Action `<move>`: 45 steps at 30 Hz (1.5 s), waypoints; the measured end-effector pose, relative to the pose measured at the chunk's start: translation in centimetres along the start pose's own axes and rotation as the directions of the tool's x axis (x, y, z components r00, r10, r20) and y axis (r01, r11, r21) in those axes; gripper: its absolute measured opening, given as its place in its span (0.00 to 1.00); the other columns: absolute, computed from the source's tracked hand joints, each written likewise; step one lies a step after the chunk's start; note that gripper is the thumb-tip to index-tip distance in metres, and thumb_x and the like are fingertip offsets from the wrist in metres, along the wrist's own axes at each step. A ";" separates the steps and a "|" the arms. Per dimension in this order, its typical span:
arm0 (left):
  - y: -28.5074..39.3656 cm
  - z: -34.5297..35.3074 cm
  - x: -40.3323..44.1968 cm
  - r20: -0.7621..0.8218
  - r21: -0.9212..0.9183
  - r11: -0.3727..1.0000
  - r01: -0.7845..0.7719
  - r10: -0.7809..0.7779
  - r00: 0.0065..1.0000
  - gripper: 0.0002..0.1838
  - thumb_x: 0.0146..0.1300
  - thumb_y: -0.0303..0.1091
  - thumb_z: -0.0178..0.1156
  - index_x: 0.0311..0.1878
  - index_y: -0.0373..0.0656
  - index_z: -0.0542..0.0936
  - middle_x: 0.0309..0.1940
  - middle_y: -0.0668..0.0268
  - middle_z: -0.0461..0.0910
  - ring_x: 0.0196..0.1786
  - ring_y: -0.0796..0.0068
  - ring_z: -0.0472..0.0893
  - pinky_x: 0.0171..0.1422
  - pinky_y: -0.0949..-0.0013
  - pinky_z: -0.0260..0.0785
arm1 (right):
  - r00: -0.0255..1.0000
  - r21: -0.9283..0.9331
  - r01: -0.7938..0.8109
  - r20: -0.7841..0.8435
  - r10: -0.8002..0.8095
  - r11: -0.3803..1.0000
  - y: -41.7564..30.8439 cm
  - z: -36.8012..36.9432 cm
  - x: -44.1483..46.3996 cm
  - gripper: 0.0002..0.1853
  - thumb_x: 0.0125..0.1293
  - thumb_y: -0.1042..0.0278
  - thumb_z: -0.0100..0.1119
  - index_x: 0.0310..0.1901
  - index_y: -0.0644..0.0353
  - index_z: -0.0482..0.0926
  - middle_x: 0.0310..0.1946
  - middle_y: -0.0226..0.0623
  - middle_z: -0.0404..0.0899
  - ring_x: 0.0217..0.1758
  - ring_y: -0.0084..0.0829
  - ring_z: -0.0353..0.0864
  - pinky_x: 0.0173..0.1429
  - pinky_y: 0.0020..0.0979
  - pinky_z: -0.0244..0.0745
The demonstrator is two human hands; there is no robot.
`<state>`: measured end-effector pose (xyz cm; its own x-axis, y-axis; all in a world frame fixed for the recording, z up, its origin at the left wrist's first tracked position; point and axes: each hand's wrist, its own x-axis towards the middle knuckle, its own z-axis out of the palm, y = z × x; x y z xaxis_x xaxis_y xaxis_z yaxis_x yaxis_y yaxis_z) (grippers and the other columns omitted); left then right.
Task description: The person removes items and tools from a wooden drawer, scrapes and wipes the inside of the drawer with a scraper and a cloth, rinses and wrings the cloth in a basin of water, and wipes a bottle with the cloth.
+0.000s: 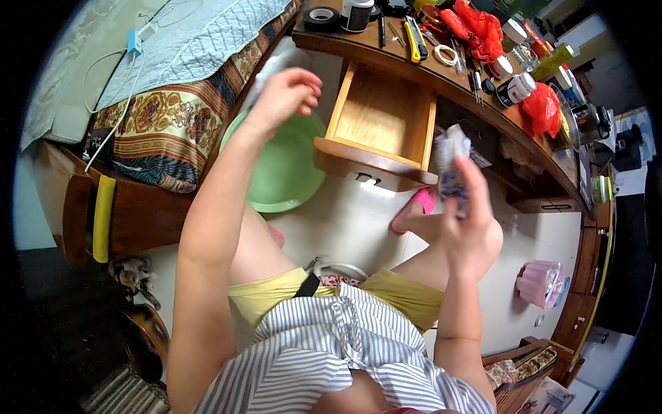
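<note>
My left hand [289, 96] hovers over the far rim of a green basin [286, 172]. Its fingers are loosely bent, with the thumb apart, and I see nothing in them. A whitish plastic-like thing [270, 69] lies behind that hand. In my right hand [472, 221] is a crumpled white-and-purple cloth-like thing [452, 162], smeared by motion, so its exact kind is unclear. That hand is just right of a pulled-out wooden drawer [383, 114], whose light wood inside faces up.
Along the desk [386, 55] stand a tape roll [322, 17], a yellow utility knife [416, 40], red plastic bags [476, 31] and several bottles. A patterned bed [162, 127] is at left. A cat [134, 278] lies on the floor, and a pink bin [540, 283] stands at right.
</note>
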<state>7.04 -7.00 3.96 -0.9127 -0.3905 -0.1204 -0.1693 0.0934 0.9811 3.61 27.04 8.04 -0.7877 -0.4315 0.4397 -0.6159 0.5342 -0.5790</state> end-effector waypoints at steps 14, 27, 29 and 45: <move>-3.6 1.3 -0.4 0.075 -0.058 0.976 0.211 -0.206 0.976 0.21 0.72 0.53 0.46 0.43 0.45 0.79 0.31 0.70 0.78 0.31 0.82 0.74 0.33 0.73 0.68 | 0.875 -0.342 0.483 0.222 -0.430 0.806 -8.0 18.7 -1.2 0.32 0.53 0.77 0.54 0.64 0.62 0.68 0.61 0.51 0.70 0.65 0.57 0.69 0.50 0.35 0.80; -2.3 4.4 -2.0 0.015 0.474 0.859 -0.196 0.214 0.977 0.16 0.63 0.39 0.54 0.45 0.37 0.79 0.39 0.53 0.82 0.42 0.54 0.81 0.49 0.59 0.72 | 0.979 -0.443 0.196 0.030 -0.204 0.875 2.4 6.5 -2.6 0.26 0.52 0.82 0.53 0.56 0.60 0.73 0.52 0.41 0.78 0.60 0.45 0.75 0.52 0.37 0.80; -2.2 5.6 -2.2 -0.031 0.611 0.757 -0.232 0.316 0.948 0.14 0.63 0.38 0.53 0.44 0.37 0.80 0.39 0.53 0.82 0.43 0.51 0.81 0.48 0.58 0.72 | 0.972 -0.394 0.232 0.126 -0.198 0.889 0.0 8.5 -2.4 0.26 0.53 0.81 0.53 0.58 0.62 0.72 0.55 0.42 0.77 0.62 0.50 0.73 0.56 0.39 0.78; -3.9 3.6 -2.3 0.341 0.710 0.610 -0.352 0.138 0.930 0.67 0.43 0.51 0.75 0.74 0.33 0.39 0.57 0.41 0.73 0.61 0.50 0.73 0.63 0.59 0.67 | 0.874 -0.064 0.376 0.355 -0.331 0.924 10.4 6.8 10.6 0.24 0.50 0.81 0.54 0.52 0.52 0.79 0.52 0.36 0.79 0.58 0.44 0.76 0.58 0.40 0.75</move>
<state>8.46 -3.14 -0.11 -0.9989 -0.0375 -0.0277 -0.0465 0.8447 0.5333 -11.04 23.04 2.04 -0.4794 -0.8122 0.3324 -0.8666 0.3783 -0.3256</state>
